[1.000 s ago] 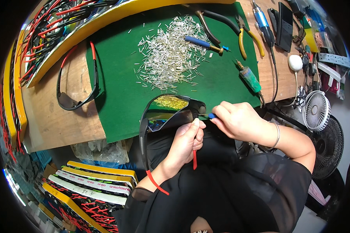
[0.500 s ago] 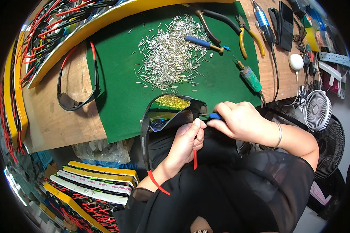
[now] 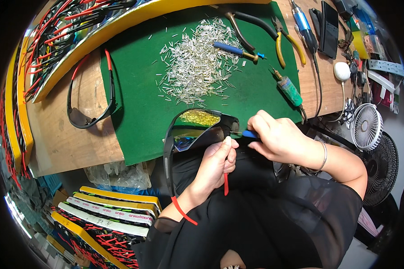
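Observation:
My left hand (image 3: pixel 214 165) pinches black sunglasses (image 3: pixel 168 157) near the hinge of one temple. Their lens is mirrored, yellow and blue, and the temple tips are red. One temple hangs down across my left forearm; the other tip pokes out below my left fist. My right hand (image 3: pixel 283 140) grips a blue-handled screwdriver (image 3: pixel 250 134). Its thin shaft points left at the hinge, close to my left thumb; whether the tip touches a screw is too small to see. Beyond the sunglasses, a pile of small silvery pins (image 3: pixel 197 62) covers part of a green mat (image 3: pixel 134 89).
Another pair of sunglasses (image 3: pixel 90 120) lies at left. Yellow-edged trays (image 3: pixel 116 22) of frames stand far left, with more (image 3: pixel 121 197) below. A blue-handled tool (image 3: pixel 229 47), yellow-handled cutters (image 3: pixel 280 49), a green-handled tool (image 3: pixel 289 91) and a blue corded tool (image 3: pixel 303 22) lie far right. A white fan (image 3: pixel 366 127) stands right.
My right hand has moved slightly right and its fingers have shifted around the screwdriver handle. My left hand and the sunglasses stay almost where they were.

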A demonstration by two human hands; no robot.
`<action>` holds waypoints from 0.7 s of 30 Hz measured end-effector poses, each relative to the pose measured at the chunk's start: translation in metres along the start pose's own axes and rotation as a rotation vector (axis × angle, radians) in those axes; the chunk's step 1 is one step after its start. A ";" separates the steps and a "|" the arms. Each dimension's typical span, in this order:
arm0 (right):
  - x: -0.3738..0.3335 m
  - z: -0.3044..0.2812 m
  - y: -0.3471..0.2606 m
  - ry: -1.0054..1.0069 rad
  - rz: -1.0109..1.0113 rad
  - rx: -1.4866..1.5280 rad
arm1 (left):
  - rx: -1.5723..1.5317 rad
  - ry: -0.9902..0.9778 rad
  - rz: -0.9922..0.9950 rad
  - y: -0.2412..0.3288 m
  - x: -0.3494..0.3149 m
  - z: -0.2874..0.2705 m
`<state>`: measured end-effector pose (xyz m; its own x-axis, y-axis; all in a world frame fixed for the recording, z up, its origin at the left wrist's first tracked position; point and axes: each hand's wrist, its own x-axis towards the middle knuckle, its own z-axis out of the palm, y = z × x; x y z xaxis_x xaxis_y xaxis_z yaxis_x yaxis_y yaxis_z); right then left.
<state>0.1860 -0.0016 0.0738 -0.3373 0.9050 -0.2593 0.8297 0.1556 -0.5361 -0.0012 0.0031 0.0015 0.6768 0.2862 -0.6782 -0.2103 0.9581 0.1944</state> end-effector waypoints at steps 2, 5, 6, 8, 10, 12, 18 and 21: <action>-0.002 0.005 0.003 0.045 0.014 0.058 | 0.003 -0.006 0.001 0.000 0.000 0.000; -0.005 0.008 0.004 -0.121 0.055 -0.135 | -0.001 -0.007 -0.008 0.001 0.000 0.000; -0.004 0.009 0.003 -0.070 0.047 -0.107 | 0.000 -0.003 -0.015 0.001 0.000 0.001; -0.002 0.010 0.002 0.029 0.027 -0.055 | -0.001 0.000 -0.018 0.002 0.000 0.001; 0.002 0.005 -0.001 0.095 -0.004 0.000 | -0.002 -0.002 -0.014 0.001 0.000 0.001; 0.002 0.003 -0.002 0.070 0.012 0.003 | -0.004 -0.020 -0.006 0.001 0.000 0.000; 0.000 0.006 -0.001 0.060 0.003 -0.042 | 0.002 -0.010 -0.017 0.001 0.000 0.000; 0.001 0.003 -0.002 0.090 -0.002 -0.003 | 0.002 -0.003 -0.017 0.001 -0.001 -0.001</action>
<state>0.1825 -0.0027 0.0724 -0.2977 0.9365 -0.1854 0.8303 0.1581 -0.5344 -0.0024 0.0041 0.0016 0.6824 0.2702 -0.6792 -0.1973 0.9628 0.1847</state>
